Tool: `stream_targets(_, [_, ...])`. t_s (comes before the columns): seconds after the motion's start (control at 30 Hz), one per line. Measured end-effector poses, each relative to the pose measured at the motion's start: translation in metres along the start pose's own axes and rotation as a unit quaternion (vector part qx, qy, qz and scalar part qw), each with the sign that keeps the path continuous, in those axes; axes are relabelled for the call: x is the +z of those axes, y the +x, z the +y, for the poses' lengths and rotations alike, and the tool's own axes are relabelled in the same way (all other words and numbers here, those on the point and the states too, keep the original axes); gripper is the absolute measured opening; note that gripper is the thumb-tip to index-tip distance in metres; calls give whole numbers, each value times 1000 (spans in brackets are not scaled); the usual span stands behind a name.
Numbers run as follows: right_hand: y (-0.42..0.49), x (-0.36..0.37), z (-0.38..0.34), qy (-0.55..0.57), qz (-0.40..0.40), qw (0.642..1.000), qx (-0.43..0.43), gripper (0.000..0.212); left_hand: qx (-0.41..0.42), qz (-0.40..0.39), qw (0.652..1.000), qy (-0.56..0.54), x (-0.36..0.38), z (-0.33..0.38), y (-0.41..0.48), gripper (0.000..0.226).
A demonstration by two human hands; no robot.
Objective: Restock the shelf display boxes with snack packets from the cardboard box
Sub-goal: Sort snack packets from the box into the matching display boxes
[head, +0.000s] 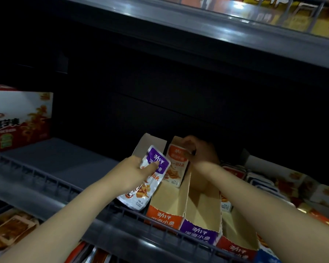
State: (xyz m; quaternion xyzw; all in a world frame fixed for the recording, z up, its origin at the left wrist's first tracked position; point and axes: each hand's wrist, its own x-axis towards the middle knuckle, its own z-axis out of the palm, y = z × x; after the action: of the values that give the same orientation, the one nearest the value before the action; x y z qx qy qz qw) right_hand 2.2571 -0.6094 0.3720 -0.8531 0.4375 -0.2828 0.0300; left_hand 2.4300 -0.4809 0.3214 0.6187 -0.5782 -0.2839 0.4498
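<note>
The snack packets look light, thin and soft, and their glossy film may slip, so I judge it best to pinch them flat near the top seal. The left hand (135,173) pinches a purple packet (152,185), thumb on its face, just left of the orange display box (167,202). The right hand (201,152) grips the top of an orange packet (176,168) standing at the far end of that box.

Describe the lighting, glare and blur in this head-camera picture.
Head view: dim overall, shelf back nearly black; glare streaks on the upper shelf edge; right hand shadowed and soft; purple packet in the left hand lit, its print readable; wide-angle lens bows the wire rail.
</note>
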Motion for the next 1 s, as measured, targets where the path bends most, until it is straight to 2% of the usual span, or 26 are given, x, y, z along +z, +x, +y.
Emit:
stream_targets(0.13, [0,-4,2,-94,27,995,-26,20,4,4,1000,1,1,3,-1,44])
stream_targets(0.33, [-2,-9,9,-71,34,996,-32,15,13,25,999,-16,1,5,-5,43])
stream_targets(0.4, [-6,-13,4,-21,31,999,-31,13,26,34,999,-30,0,8,-7,49])
stream_targets(0.47, [-15,-23,-9,92,15,996,-4,7,50,58,996,-43,-1,15,-10,52])
stream_targets(0.6, [-46,-54,-39,332,-70,938,68,8,85,69,990,-86,4,40,-16,46])
stream_targets(0.67, [-57,-64,-42,364,-101,924,67,10,82,50,990,-107,10,54,-18,50])
stream_targets(0.77, [-68,-75,-37,386,-118,911,80,28,67,10,990,-126,26,76,-20,55])
stream_targets(0.83, [-70,-87,-26,377,-97,916,102,27,84,4,983,-161,39,89,-23,45])
stream_targets(0.9, [-67,-102,-9,407,-57,905,111,20,100,20,980,-171,51,94,-25,34])
stream_targets(0.97, [-59,-116,12,421,14,899,122,11,107,33,988,-109,60,88,-23,31])
stream_targets(1.0, [-55,-121,22,404,49,904,128,10,99,33,994,-44,65,83,-21,34])
